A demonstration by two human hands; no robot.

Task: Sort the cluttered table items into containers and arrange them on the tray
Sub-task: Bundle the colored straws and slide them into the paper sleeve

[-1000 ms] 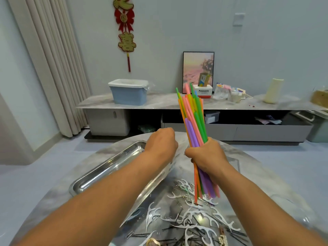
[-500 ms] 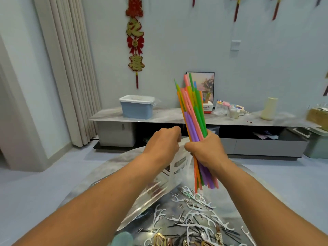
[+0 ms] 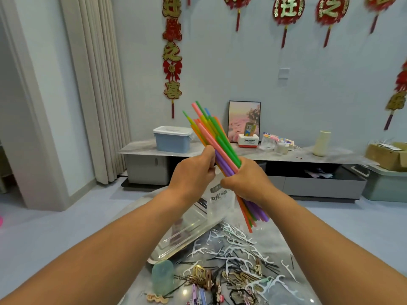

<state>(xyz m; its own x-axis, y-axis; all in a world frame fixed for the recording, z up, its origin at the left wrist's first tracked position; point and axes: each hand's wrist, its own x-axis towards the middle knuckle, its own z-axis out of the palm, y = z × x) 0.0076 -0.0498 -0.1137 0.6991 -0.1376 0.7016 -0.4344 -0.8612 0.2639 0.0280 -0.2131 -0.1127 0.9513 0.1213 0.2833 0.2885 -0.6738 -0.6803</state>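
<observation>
Pale blue room with red hangings on the wall, and a marble surface [image 3: 273,241] down front covered in white floss picks [image 3: 231,245] and hair clips [image 3: 204,280], just right of the steel tray [image 3: 176,238]. Above the tray, the right hand [image 3: 246,183] has its grip clamped round a bundle of straws [image 3: 220,144], with the left hand [image 3: 193,172] pinching them higher up. They're smooth, thin, fanning out at the tips, so I'd guess a loose squeeze lets a few slide out into the mess.
</observation>
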